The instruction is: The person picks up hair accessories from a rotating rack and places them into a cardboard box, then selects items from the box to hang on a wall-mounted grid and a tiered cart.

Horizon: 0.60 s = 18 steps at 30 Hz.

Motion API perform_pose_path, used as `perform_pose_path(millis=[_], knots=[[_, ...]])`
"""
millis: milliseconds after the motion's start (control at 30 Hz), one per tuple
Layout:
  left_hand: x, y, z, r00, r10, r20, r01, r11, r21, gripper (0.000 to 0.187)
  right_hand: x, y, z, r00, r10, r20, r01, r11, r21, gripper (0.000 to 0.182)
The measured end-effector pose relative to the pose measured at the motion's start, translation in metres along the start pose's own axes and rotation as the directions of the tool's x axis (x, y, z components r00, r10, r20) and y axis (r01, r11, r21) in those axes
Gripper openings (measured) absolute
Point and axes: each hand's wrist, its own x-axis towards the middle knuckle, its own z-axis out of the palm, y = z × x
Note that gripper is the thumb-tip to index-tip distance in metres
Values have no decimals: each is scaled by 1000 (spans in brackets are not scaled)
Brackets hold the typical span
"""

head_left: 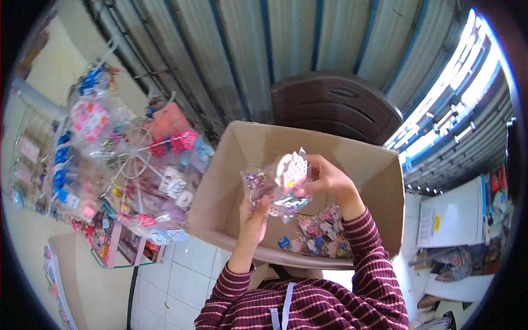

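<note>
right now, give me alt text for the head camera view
Two hands hold clear plastic packets over an open cardboard box containing small colourful items. A brown chair stands behind; bagged goods hang at left.

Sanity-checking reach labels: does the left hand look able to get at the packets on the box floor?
Likely yes, once freed: the left hand is gripping a clear packet. The box is open above the packets.
</note>
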Motion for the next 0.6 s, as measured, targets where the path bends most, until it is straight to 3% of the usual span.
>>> perform_pose_path(millis=[33, 167, 233, 300, 400, 500, 600], knots=[[-3, 8, -2, 995, -4, -96, 4, 1000, 0, 49, 5, -6, 15, 995, -18, -100, 11, 998, -69, 45], [-14, 32, -12, 978, 103, -182, -115, 992, -58, 37, 25, -5, 55, 986, -160, -47, 157, 986, -47, 46], [-18, 41, -21, 955, 131, -265, -157, 984, -81, 32, 38, 3, 64, 973, -231, -25, 221, 952, -212, 39], [-25, 53, -29, 931, 209, -301, -225, 974, -21, 31, 46, 3, 76, 974, -225, 0, 217, 938, -272, 33], [-35, 71, -44, 883, 263, -389, -253, 964, 79, 29, 54, 2, 94, 973, -230, -17, 226, 965, -137, 32], [-44, 83, -55, 852, 284, -439, -260, 959, 116, 26, 57, -1, 108, 993, -102, 67, 111, 984, -141, 35], [-44, 84, -58, 823, 307, -477, -262, 952, 160, 22, 61, -5, 118, 977, -179, 112, 210, 882, -422, 37]])
